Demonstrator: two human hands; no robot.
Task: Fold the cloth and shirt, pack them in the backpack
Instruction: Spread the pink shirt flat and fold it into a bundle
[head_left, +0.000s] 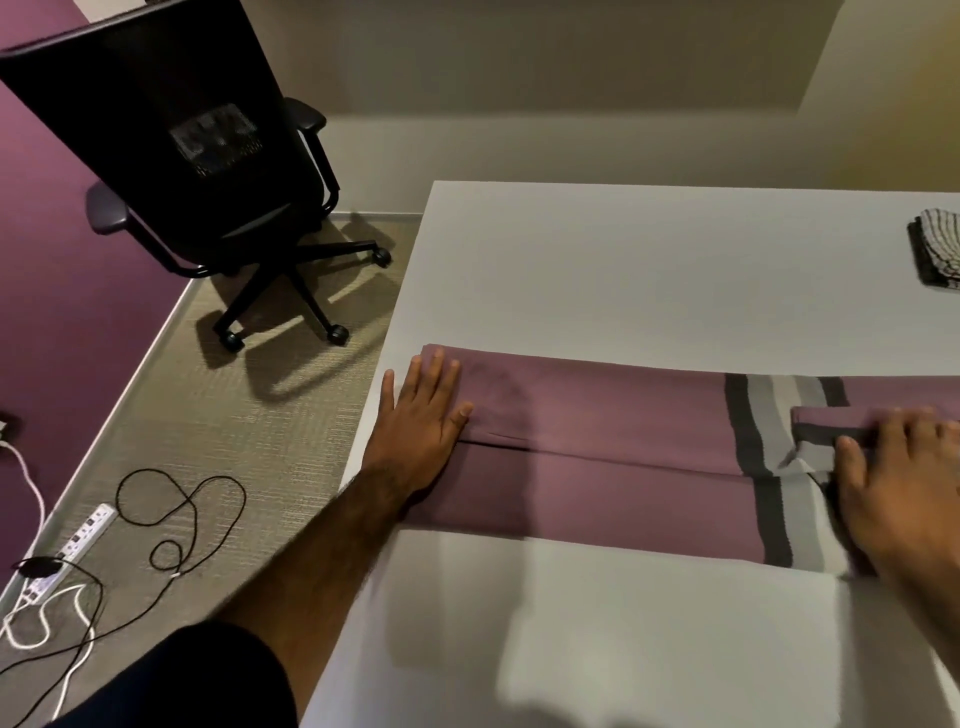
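shirt (597, 415) folded long on table (623, 270), 9-to-3 | left hand (423, 415) spread flat, pressing 9 o'clock end | right hand (904, 478) on sleeve (852, 415) at 3, blurred, we can't tell grip | folded cloth (940, 249) at 1 | risk: we lift off, sleeve flap springs open, 2 long folds slide apart

Cloth (597, 441) lies on table (623, 275), a long folded strip running left to right across the near half. Left grip (421, 415) flat on its left end, at table's left edge. Right grip (904, 483) on the turned-over flap at its right end. Folded garment (940, 249) at far right of table, well apart from cloth. Chair (208, 156) on floor (260, 415), left of and behind table. Power strip (78, 540) and cable (182, 519) on floor, near left.
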